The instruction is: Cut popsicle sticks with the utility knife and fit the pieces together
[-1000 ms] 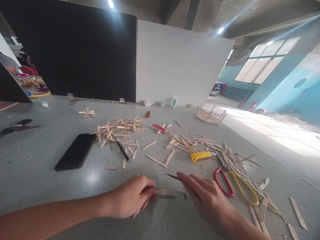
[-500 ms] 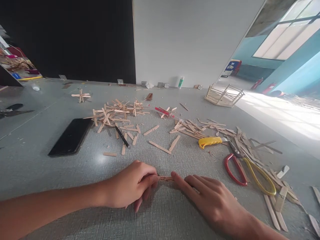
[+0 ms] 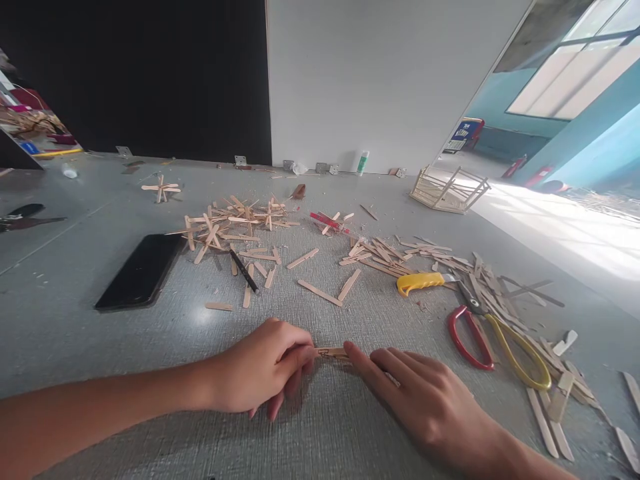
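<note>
My left hand (image 3: 265, 370) is curled, its fingertips pinching one end of a small wooden stick (image 3: 331, 352) that lies on the grey table (image 3: 75, 333). My right hand (image 3: 425, 400) rests palm down to the right, fingers stretched out, with the index fingertip pressing on the other end of the same stick. Loose craft sticks (image 3: 320, 292) lie scattered just beyond both hands.
A black phone (image 3: 140, 272) lies at the left, a black pen (image 3: 245, 271) beside a heap of sticks (image 3: 230, 223). A yellow-handled cutter (image 3: 420, 283) and red-and-yellow scissors (image 3: 495, 337) lie at the right. A stick frame (image 3: 447, 190) and glue bottle (image 3: 363, 163) stand at the back.
The view tilted downward. My right hand moved in from above the table and laid its fingers onto the stick; my left hand kept its pinch on the stick's end.
</note>
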`<state>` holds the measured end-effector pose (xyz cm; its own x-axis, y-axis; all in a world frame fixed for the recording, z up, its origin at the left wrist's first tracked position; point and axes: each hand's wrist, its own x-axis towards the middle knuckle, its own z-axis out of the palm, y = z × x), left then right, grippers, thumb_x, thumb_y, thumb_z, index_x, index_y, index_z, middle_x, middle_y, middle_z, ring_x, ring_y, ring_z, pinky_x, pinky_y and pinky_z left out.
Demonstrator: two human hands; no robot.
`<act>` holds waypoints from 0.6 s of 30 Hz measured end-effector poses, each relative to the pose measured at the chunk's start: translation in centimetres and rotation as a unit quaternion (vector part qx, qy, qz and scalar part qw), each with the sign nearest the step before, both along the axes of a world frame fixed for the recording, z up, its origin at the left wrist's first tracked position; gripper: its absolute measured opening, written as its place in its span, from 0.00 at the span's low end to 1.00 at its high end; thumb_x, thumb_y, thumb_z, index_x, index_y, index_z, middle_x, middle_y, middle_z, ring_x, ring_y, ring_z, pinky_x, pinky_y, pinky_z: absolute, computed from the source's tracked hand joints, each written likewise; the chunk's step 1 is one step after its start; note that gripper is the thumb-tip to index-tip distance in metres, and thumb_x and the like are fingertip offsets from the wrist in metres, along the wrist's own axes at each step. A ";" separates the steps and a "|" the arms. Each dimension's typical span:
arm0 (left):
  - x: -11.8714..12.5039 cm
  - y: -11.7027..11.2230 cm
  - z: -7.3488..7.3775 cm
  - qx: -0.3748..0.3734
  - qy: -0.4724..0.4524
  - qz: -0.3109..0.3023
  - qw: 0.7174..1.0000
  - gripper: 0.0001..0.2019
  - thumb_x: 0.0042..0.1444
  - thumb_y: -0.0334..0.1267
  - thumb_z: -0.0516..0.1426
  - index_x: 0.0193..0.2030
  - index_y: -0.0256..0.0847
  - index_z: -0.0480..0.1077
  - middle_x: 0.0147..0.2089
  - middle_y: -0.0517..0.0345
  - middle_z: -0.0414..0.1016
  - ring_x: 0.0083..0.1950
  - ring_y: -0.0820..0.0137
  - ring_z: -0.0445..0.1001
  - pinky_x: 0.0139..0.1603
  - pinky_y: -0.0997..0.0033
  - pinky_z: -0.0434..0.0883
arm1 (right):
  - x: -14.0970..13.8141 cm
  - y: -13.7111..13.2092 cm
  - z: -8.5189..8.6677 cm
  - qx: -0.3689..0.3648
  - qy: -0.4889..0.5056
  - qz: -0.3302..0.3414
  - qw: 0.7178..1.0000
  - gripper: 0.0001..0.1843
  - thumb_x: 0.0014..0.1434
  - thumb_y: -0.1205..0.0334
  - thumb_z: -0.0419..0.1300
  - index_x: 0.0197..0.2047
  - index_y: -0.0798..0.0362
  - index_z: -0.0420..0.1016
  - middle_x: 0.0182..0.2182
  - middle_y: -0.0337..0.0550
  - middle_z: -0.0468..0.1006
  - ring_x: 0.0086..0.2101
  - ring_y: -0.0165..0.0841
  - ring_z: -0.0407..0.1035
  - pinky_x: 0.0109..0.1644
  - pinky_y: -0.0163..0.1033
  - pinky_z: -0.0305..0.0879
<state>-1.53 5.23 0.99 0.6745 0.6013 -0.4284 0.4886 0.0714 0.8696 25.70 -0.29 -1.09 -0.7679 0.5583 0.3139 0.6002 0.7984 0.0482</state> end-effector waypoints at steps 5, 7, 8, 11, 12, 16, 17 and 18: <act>0.0 -0.3 -0.1 0.011 0.012 0.005 1.000 0.16 0.73 0.42 0.47 0.32 0.42 0.63 0.21 0.67 0.65 0.14 0.78 0.65 0.08 0.87 0.58 | -0.3 -0.5 -0.1 0.032 -0.035 -0.017 0.999 0.25 0.76 0.71 0.37 0.68 0.71 0.62 0.29 0.44 0.76 0.25 0.36 0.73 0.25 0.42 0.72; 0.0 -0.4 -0.1 0.018 0.013 0.006 1.000 0.16 0.73 0.41 0.47 0.32 0.42 0.62 0.21 0.68 0.64 0.14 0.78 0.64 0.08 0.87 0.57 | -0.7 -0.8 0.2 0.062 -0.054 -0.023 0.996 0.24 0.74 0.73 0.39 0.67 0.72 0.64 0.27 0.43 0.75 0.24 0.36 0.72 0.24 0.42 0.71; 0.0 -0.4 -0.1 0.021 0.013 0.007 1.000 0.15 0.73 0.41 0.46 0.33 0.43 0.63 0.21 0.68 0.64 0.14 0.78 0.65 0.08 0.87 0.57 | -0.9 -1.0 0.3 0.082 -0.063 -0.023 0.994 0.24 0.73 0.74 0.40 0.66 0.72 0.65 0.27 0.44 0.76 0.23 0.35 0.72 0.23 0.42 0.70; 0.0 -0.5 -0.3 0.034 0.009 0.008 0.999 0.15 0.73 0.40 0.46 0.33 0.43 0.63 0.22 0.68 0.66 0.14 0.79 0.64 0.08 0.87 0.56 | -1.8 -1.4 0.8 0.133 -0.093 -0.031 0.986 0.25 0.70 0.78 0.42 0.65 0.73 0.66 0.29 0.46 0.80 0.25 0.35 0.73 0.25 0.42 0.70; 0.0 -0.6 -0.4 0.040 0.007 0.007 0.999 0.15 0.73 0.39 0.46 0.32 0.43 0.63 0.22 0.68 0.66 0.13 0.79 0.63 0.09 0.87 0.56 | -2.1 -1.4 0.9 0.145 -0.102 -0.043 0.983 0.26 0.69 0.79 0.42 0.65 0.72 0.67 0.30 0.46 0.81 0.25 0.35 0.73 0.26 0.43 0.70; 0.0 -0.7 -0.7 0.051 0.002 0.010 0.999 0.18 0.73 0.40 0.46 0.29 0.42 0.61 0.22 0.67 0.66 0.13 0.80 0.61 0.09 0.87 0.57 | -2.3 -0.6 1.1 0.133 -0.107 -0.102 0.980 0.24 0.62 0.82 0.46 0.55 0.63 0.74 0.29 0.40 0.79 0.25 0.34 0.74 0.25 0.43 0.69; 0.0 -0.7 -0.7 0.051 0.002 0.011 0.999 0.19 0.73 0.40 0.46 0.29 0.42 0.61 0.22 0.66 0.66 0.13 0.80 0.61 0.09 0.86 0.58 | -2.2 -0.4 1.1 0.112 -0.102 -0.099 0.983 0.22 0.61 0.83 0.47 0.52 0.61 0.74 0.29 0.39 0.78 0.25 0.34 0.75 0.25 0.42 0.69; 0.0 -0.8 -0.7 0.049 0.002 0.013 0.999 0.19 0.73 0.40 0.46 0.29 0.42 0.61 0.22 0.66 0.66 0.12 0.80 0.61 0.08 0.86 0.58 | -2.2 -0.2 1.2 0.094 -0.099 -0.088 0.987 0.22 0.60 0.83 0.48 0.51 0.61 0.74 0.29 0.38 0.78 0.24 0.33 0.75 0.25 0.42 0.70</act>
